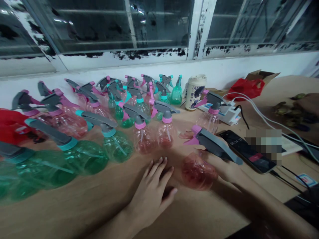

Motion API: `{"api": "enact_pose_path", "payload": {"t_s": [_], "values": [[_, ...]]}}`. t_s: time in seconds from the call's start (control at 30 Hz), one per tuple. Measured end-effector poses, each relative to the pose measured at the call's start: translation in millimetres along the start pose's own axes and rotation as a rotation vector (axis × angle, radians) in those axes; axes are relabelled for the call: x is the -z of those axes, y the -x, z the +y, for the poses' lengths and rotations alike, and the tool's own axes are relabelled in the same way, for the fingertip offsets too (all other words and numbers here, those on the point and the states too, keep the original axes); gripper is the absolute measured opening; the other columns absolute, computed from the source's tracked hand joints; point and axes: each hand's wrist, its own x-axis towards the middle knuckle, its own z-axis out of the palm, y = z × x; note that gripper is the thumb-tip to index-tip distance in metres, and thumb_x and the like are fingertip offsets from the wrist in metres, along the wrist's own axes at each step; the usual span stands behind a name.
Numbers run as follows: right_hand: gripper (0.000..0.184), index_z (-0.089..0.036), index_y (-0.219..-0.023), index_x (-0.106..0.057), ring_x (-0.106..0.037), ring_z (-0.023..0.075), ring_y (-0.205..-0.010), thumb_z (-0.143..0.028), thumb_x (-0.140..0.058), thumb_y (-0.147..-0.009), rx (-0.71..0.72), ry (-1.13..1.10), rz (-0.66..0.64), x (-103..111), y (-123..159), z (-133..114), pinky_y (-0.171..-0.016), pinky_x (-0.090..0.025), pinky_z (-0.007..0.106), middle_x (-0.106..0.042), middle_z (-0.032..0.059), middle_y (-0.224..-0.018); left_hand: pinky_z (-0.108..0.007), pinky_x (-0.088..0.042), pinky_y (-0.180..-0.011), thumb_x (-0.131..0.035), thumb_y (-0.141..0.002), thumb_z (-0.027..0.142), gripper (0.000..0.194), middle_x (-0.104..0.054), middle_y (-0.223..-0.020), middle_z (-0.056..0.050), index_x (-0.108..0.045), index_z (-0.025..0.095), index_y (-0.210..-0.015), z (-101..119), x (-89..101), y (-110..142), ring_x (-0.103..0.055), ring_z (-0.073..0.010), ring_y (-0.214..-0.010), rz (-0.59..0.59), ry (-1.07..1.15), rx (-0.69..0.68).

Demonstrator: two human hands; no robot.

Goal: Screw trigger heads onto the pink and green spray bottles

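Near the middle of the table, my left hand [154, 191] lies palm down with its fingers spread, holding nothing. My right hand [221, 166] is around the neck of a pink spray bottle [198, 172] with a grey and pink trigger head. Part of that hand is hidden behind the bottle, and some fingertips show beside the trigger. Just beyond my left hand stand two clear pink spray bottles [165, 132], side by side. To their left is a green spray bottle [117, 146] with a turquoise collar.
Several more green and pink spray bottles crowd the left and back. A paper cup [195, 93] stands by the wall; another pink bottle [208, 119] is near a white power strip [229, 114]. A phone [246, 151], cables, red bags [245, 89] and a cardboard box [263, 77] are also there.
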Motion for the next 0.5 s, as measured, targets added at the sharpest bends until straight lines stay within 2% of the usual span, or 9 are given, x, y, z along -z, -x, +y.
{"api": "enact_pose_path", "payload": {"t_s": [0.3,0.5], "values": [[0.01,-0.023,-0.061,-0.049,-0.047,0.0132,-0.05,-0.023,-0.058,-0.063,0.02,0.078,0.116,0,-2,-13,-0.045,-0.043,0.025,-0.05,-0.0031,-0.059,-0.05,-0.032,-0.103,-0.052,-0.089,0.036,0.047,-0.037,-0.142,-0.014,-0.044,0.015,-0.131,1,1.2,2,-0.032,-0.0288,-0.131,-0.001,0.009,0.005],[0.009,-0.023,-0.059,-0.049,-0.045,0.0126,-0.048,-0.02,-0.057,-0.06,-0.053,0.054,0.052,-1,-3,-12,-0.045,-0.043,0.025,-0.047,-0.0038,-0.054,-0.051,-0.033,-0.102,-0.052,-0.089,0.036,0.047,-0.038,-0.142,-0.015,-0.045,0.014,-0.13,1,1.3,1,-0.033,-0.0294,-0.13,0.0,-0.002,0.007]]}}
